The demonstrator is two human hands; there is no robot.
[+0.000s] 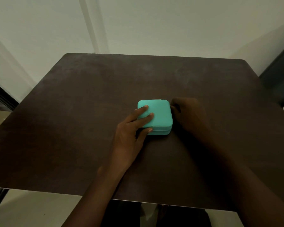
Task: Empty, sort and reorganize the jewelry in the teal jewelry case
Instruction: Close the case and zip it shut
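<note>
We are only beginning, by our judgement: the teal jewelry case (156,117) is lying zipped closed near the middle of the table (72,112), no jewelry is showing, so emptying, sorting and repacking are all remaining. Our left hand (131,130) is pressing two fingers on the lid with the thumb at the case's 6 o'clock edge, its grip clamped on the case. Our right hand (187,115) is curling at the 3 o'clock side; whether its grip is closing on anything we cannot tell. The dark, dim table is sitting against a pale wall (138,22) at 12 o'clock.
</note>
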